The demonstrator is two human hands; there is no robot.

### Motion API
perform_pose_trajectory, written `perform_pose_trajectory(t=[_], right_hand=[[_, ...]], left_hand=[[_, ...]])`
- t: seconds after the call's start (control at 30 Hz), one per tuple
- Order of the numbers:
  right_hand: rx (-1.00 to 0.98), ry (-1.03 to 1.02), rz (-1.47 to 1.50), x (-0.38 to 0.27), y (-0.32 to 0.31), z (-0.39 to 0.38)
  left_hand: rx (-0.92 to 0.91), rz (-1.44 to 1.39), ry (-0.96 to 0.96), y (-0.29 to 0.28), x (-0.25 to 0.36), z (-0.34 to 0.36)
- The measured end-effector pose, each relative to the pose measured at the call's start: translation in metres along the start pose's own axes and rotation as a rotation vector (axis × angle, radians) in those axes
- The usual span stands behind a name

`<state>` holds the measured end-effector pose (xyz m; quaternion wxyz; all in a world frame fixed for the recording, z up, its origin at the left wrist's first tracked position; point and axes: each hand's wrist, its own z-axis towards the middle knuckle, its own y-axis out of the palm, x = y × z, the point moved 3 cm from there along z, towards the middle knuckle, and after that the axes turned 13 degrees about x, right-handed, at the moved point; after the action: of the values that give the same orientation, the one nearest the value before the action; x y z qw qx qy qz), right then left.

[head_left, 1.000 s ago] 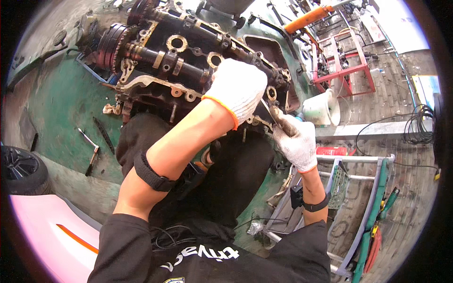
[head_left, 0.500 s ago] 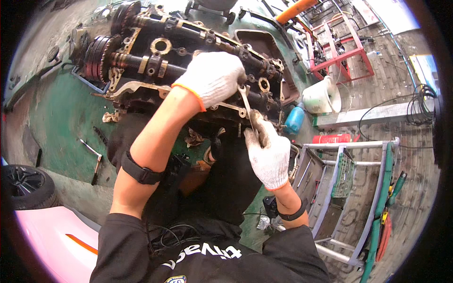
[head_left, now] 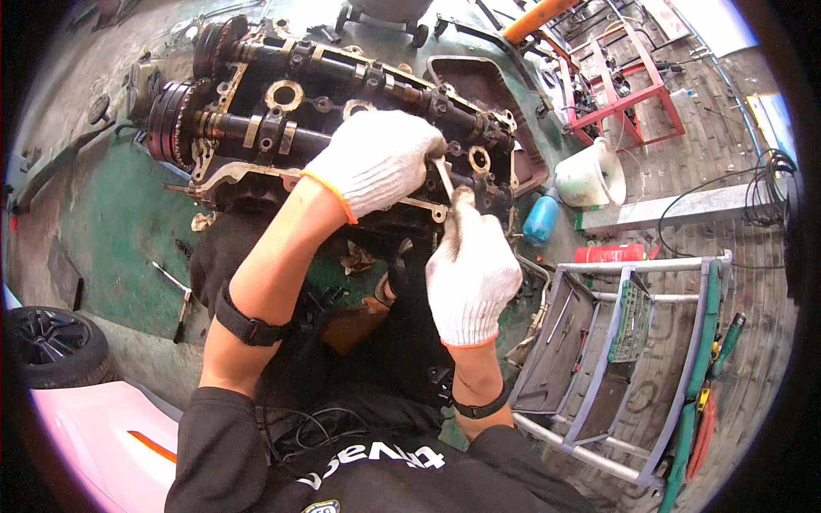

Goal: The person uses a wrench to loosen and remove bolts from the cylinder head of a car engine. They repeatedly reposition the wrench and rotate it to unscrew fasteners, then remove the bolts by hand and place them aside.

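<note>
Working at the near edge of the engine cylinder head [head_left: 342, 111], I have a slim metal tool [head_left: 445, 178] held between both gloved hands. That tool stands nearly upright, tilted a little, right at the head's front right part, just beside a round brass-coloured opening. My left hand [head_left: 376, 162] lies over the head with its fingers curled down around the tool's upper end; the grip is closed, though the glove hides how tightly. My right hand [head_left: 470, 274] comes up from below, fingers pinched narrow on the tool's lower part.

The head itself sits on a green workbench [head_left: 103, 239], with camshafts running along its length and toothed sprockets [head_left: 175, 111] at its left end. A wrench [head_left: 175, 291] lies on the green surface to my left, well apart from the hands. To the right of the head stand a white bucket [head_left: 590, 175], a blue can [head_left: 540, 221] and a red cylinder [head_left: 620, 253] lying on its side. A grey tool cart [head_left: 616, 342] with open trays is at my right, and a black tyre [head_left: 51, 346] sits low at my left.
</note>
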<state>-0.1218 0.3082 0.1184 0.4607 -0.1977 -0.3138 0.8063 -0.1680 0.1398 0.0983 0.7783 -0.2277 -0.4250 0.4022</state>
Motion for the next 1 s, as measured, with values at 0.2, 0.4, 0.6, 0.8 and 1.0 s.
perform_pose_trajectory(t=[0.2,0.4,0.6,0.8,1.0], right_hand=[[0.027,0.172,0.062,0.008,0.016,0.0],[0.04,-0.024,0.144,0.026,0.019,0.004],[-0.01,0.008,0.201,0.044,0.026,0.009],[-0.029,-0.281,0.238,0.084,0.041,0.061],[-0.188,-0.358,0.308,0.105,0.079,0.101]], left_hand=[[0.04,0.092,0.037,0.002,0.005,-0.003],[0.112,0.114,0.049,0.002,0.008,-0.004],[0.088,0.128,0.047,-0.004,0.013,0.0],[0.049,0.149,-0.008,-0.007,0.015,0.004],[-0.023,0.106,-0.043,-0.009,0.01,0.003]])
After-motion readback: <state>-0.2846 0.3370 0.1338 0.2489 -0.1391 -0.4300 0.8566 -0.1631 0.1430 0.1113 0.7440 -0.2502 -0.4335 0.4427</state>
